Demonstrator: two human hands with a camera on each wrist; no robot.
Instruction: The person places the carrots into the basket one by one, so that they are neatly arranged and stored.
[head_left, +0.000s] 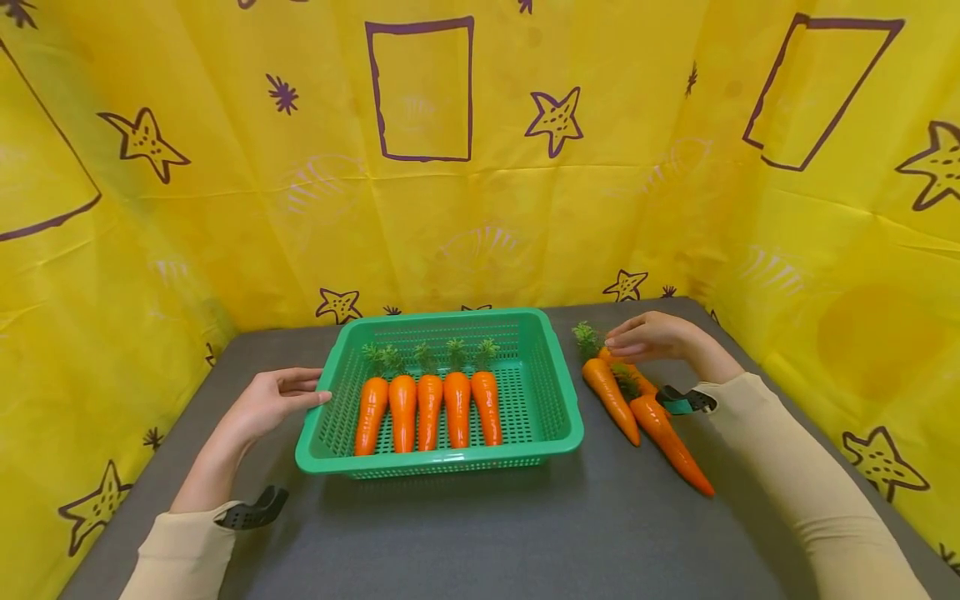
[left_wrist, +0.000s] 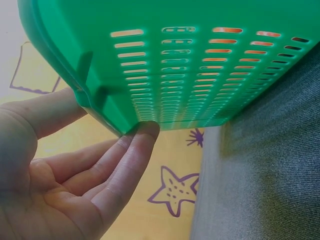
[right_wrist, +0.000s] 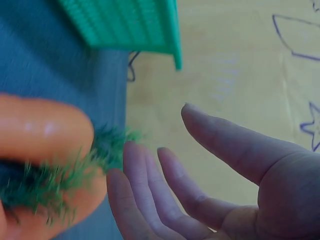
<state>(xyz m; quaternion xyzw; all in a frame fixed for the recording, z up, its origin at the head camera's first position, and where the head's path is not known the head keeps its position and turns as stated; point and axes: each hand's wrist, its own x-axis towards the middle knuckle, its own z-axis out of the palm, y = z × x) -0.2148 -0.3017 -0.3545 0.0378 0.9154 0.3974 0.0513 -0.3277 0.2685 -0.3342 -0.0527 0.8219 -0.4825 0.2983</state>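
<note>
Nearest you, on the grey tabletop (head_left: 480,533), sits the green basket (head_left: 558,417); all positions below are taken from it. Five carrots (head_left: 430,410) lie side by side inside, tips toward you, green tops toward the far wall, filling the left and middle of the floor. The right portion of the basket floor shows bare mesh.

Your left hand (head_left: 273,400) rests at the basket's left rim, fingers straight and relaxed. In the left wrist view the fingertips (left_wrist: 145,131) touch the underside of the rim; nothing is gripped.

To the right of the basket, loose carrots (head_left: 637,408) lie on the tabletop, apart from the basket wall. You can count two clearly; a third seems to lie under your hand.

Your right hand (head_left: 648,337) hovers over their leafy ends, to the basket's far right. In the right wrist view the fingers (right_wrist: 150,185) are spread and loose beside the tuft, not closed on it.

Judgement: five in, two or three left outside; most of the loading looks done.
</note>
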